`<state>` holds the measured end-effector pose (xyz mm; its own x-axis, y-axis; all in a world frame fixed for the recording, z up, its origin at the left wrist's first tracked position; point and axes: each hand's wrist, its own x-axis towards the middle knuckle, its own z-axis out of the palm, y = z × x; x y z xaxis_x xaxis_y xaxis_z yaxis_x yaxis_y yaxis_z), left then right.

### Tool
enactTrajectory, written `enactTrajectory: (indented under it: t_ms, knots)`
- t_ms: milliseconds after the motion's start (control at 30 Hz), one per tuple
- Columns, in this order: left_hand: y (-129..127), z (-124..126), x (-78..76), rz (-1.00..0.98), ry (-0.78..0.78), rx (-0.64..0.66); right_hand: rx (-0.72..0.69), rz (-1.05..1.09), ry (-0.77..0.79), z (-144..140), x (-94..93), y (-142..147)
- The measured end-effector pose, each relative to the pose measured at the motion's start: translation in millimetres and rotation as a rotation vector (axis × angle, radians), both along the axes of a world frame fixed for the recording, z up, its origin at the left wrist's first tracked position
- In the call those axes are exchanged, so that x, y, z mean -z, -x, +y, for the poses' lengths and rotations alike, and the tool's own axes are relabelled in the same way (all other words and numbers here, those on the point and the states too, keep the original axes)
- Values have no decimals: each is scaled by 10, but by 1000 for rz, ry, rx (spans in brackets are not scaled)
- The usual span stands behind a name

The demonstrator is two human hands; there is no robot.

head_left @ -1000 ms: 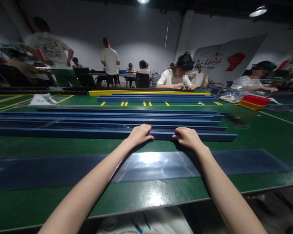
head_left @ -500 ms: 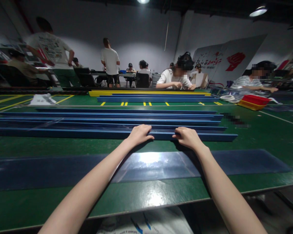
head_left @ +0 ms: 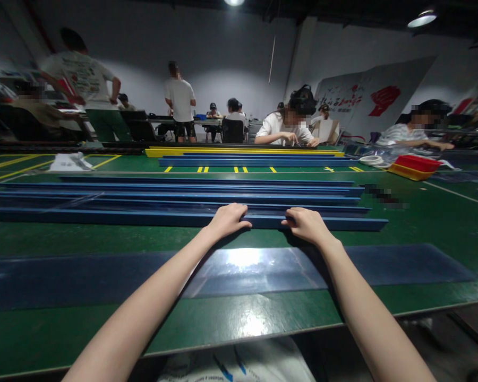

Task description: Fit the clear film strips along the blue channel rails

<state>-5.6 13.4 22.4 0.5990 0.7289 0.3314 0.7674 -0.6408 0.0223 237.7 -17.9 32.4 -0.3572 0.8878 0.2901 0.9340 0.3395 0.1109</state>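
Observation:
Both of my hands are on the nearest long blue channel strip (head_left: 338, 223), which lies crosswise on the green table (head_left: 422, 223). My left hand (head_left: 228, 218) has its fingers curled over the strip's edge, thumb on the near side. A short way to the right, my right hand (head_left: 302, 223) grips the same strip in a like manner. Its fingertips are partly hidden behind the edge. Between my forearms and under them lies a long, flat, clear bluish plastic sheet (head_left: 402, 262), shiny from the overhead light.
Several more blue strips (head_left: 207, 180) lie parallel behind. Farther back are a yellow strip (head_left: 242, 153), a white crumpled item (head_left: 69, 162), a red and yellow bin (head_left: 413, 166) and a white coil (head_left: 370, 160). A co-worker (head_left: 284, 127) sits opposite; others are around the room.

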Motion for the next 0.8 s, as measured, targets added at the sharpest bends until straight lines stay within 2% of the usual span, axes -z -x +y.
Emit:
enactTrajectory:
  t_ms: [400,800]
  knots:
    - [-4,-11,35,71,-9,-1,13,-38,6,-31,-10,39]
    - [-3,0,61,61,-42,94,-36,-79,16,0,56,161]
